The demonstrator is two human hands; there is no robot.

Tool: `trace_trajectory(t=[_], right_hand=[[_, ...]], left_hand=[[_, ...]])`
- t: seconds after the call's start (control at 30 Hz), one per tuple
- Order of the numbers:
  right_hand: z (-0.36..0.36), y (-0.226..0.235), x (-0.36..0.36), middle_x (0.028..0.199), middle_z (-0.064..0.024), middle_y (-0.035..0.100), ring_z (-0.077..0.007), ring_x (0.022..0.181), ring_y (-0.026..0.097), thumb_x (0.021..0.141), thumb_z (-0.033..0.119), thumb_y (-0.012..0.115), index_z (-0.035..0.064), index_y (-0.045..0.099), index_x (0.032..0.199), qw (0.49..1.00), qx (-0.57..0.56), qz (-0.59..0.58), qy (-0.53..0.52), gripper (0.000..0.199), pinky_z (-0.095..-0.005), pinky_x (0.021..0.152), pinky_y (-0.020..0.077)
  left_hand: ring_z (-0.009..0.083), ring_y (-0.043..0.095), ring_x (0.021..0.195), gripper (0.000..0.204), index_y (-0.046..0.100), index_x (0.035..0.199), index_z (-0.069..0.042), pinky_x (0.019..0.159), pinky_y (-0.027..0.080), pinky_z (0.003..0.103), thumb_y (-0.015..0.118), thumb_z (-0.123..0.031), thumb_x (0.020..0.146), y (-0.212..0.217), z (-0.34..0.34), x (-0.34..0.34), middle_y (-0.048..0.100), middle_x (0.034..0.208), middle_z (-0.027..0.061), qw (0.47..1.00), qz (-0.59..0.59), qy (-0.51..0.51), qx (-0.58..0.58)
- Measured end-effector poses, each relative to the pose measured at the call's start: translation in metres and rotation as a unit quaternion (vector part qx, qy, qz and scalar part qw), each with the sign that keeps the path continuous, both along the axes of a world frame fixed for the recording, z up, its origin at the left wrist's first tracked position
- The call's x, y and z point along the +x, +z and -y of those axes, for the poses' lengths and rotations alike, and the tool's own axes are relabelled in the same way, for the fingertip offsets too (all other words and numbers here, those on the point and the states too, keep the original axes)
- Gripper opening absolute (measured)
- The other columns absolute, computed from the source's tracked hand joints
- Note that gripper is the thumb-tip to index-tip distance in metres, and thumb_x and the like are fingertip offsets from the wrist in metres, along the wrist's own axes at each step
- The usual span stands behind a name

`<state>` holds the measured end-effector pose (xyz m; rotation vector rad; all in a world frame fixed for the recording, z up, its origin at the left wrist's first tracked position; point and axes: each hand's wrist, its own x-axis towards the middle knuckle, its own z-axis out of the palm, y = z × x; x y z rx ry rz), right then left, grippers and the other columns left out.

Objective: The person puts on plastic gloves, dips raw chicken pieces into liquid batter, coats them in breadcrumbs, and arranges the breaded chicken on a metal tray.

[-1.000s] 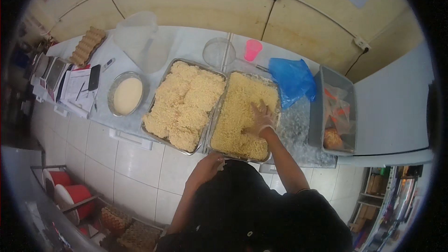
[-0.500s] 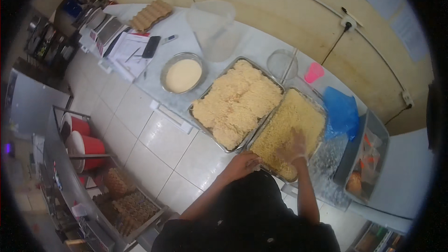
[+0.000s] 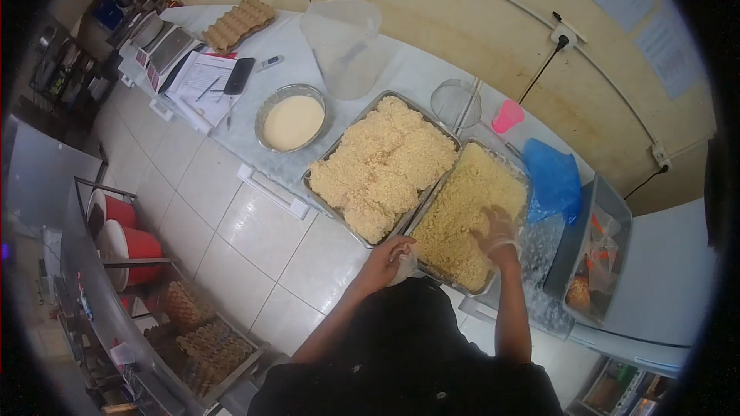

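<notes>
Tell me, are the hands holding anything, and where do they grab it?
The right hand, in a thin clear glove, lies flat on the crumbs in the right-hand metal tray, gripping nothing. The bare left hand sits at that tray's near corner; whether it grips cannot be told.

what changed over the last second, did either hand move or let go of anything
The right hand, in a clear glove, stays spread on the crumbs in the right tray. The left hand stays at that tray's near corner, apparently with something pale in its grip; nothing is visibly taken or let go. The tray of breaded pieces and the bowl of batter have not moved on the counter; only the camera has swung.
</notes>
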<state>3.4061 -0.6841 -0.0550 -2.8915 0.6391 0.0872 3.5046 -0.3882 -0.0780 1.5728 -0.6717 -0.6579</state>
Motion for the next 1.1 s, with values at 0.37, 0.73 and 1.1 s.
trace_trajectory(t=[0.37, 0.73, 1.1], right_hand=[[-0.123, 0.007, 0.253, 0.091, -0.0086, 0.064, -0.0218, 0.081, 0.065, 0.092, 0.027, 0.065, 0.0036, 0.061, 0.106, 0.802, 0.592, 0.049, -0.064, 0.028, -0.0324, 0.074, 0.0535], [-0.228, -0.088, 0.415, 0.129, -0.0180, 0.053, -0.0306, 0.111, 0.059, 0.097, 0.016, 0.052, 0.0028, 0.047, 0.130, 0.713, 0.689, 0.079, -0.105, 0.035, -0.0479, 0.091, 0.0578], [-0.226, -0.129, 0.419, 0.116, -0.0191, 0.061, -0.0318, 0.105, 0.064, 0.094, 0.006, 0.047, -0.0015, 0.052, 0.125, 0.560, 0.820, 0.056, -0.107, 0.031, -0.0446, 0.081, 0.0623]], left_hand=[[0.0278, 0.056, 0.112, 0.029, 0.068, 0.107, -0.008, 0.094, 0.045, 0.034, 0.071, 0.004, 0.080, 0.016, -0.078, -0.019, 0.059, 0.113, 0.0113, 0.993, 0.007, 0.117, -0.019], [0.0267, 0.062, 0.105, 0.019, 0.068, 0.102, -0.004, 0.092, 0.047, 0.034, 0.068, -0.001, 0.084, -0.007, -0.196, -0.120, 0.065, 0.107, 0.0127, 0.886, -0.041, 0.457, 0.058], [0.0256, 0.062, 0.104, 0.020, 0.065, 0.107, -0.005, 0.092, 0.047, 0.035, 0.065, -0.004, 0.087, -0.009, -0.203, -0.133, 0.065, 0.107, 0.0126, 0.880, -0.062, 0.469, 0.046]])
